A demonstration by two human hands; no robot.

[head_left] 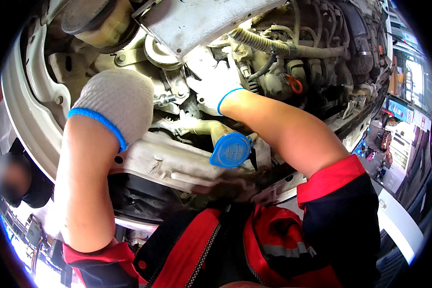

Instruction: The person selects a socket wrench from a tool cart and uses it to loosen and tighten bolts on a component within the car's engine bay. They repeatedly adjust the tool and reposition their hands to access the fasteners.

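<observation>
Both my hands wear white knit gloves with blue cuffs and reach into a car's engine bay. My left hand [115, 98] is on the left, its back toward me, with its fingers hidden beneath the glove. A chrome metal rod [165, 100] shows just right of it; whether the hand holds it I cannot tell. My right hand [216, 86] rests among the metal parts at the middle, washed out by bright light, its fingers apart. A round pulley [161, 54] lies between and beyond the hands. Below the right wrist is a blue reservoir cap [231, 150] on a pale filler neck [209, 128].
A round fluid reservoir [103, 29] with a dark lid is at the far left. A grey metal plate [201, 24] hangs over the far middle. Ribbed hose [259, 42] and an orange ring handle [294, 84] lie to the right. The front body panel [177, 165] runs nearest me. A person [19, 177] is at far left.
</observation>
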